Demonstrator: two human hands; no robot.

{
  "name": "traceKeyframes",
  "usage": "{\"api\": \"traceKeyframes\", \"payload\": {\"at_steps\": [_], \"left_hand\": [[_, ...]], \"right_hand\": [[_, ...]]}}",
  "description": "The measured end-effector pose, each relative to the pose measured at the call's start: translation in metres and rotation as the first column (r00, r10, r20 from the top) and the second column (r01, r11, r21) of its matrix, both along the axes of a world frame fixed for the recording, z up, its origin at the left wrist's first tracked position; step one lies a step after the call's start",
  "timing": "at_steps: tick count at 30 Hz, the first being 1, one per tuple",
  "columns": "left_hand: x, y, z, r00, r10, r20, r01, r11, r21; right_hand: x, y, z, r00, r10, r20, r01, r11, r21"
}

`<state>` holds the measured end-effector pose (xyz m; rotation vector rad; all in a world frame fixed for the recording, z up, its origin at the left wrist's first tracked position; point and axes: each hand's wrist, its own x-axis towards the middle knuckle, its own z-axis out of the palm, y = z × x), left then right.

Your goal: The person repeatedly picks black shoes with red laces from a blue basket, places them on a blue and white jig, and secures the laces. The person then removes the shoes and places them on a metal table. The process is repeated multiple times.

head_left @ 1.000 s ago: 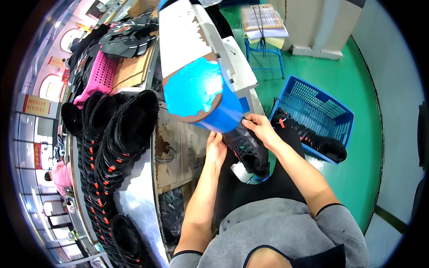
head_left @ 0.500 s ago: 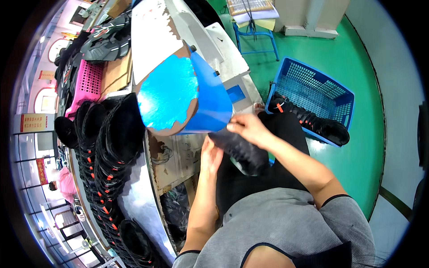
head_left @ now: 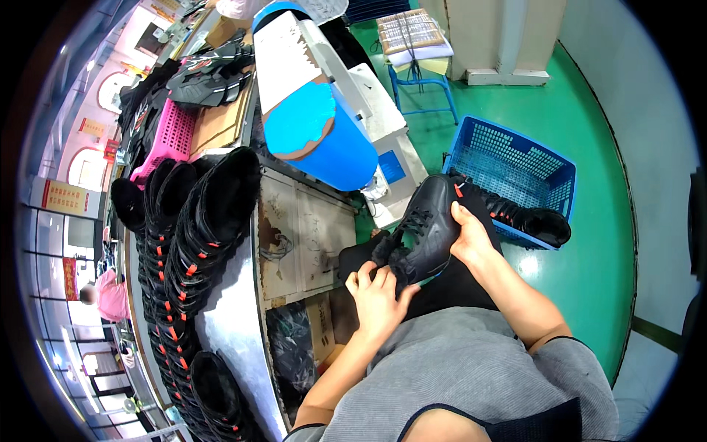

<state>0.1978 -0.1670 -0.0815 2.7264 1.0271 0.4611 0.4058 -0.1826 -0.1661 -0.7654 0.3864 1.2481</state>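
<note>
A black lace-up shoe (head_left: 432, 227) with a fluffy lining lies over my lap, its toe pointing away from me. My right hand (head_left: 471, 234) grips its right side, thumb on top and the other fingers out of sight beneath. At the collar end, my left hand (head_left: 378, 296) has its fingers bent onto the dark fluffy edge. Just ahead and to the left stands a blue and white machine (head_left: 335, 140) with worn, peeling paint.
Long rows of nested black shoe uppers (head_left: 177, 272) with orange tabs run along the bench on my left. Behind them sits a pink basket (head_left: 168, 136). To the right, a blue crate (head_left: 515, 158) has more uppers at its near edge; a blue stool (head_left: 426, 92) stands beyond.
The shoe has come away from the machine and turned, so its laced top now shows over my lap. My right hand moved to its side, my left hand down to its collar.
</note>
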Motion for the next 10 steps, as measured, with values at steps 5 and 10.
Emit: {"api": "traceKeyframes", "payload": {"at_steps": [5,10], "left_hand": [[-0.031,0.034,-0.025,0.999,-0.04,0.025,0.046,0.947,-0.318],[-0.035,0.07,-0.023,0.989,-0.071,0.127,0.125,0.86,-0.494]], "right_hand": [[0.024,0.001,0.01,0.016,0.208,0.978,0.141,0.968,-0.209],[0.008,0.045,0.053,-0.585,0.178,0.791,-0.666,0.453,-0.593]]}}
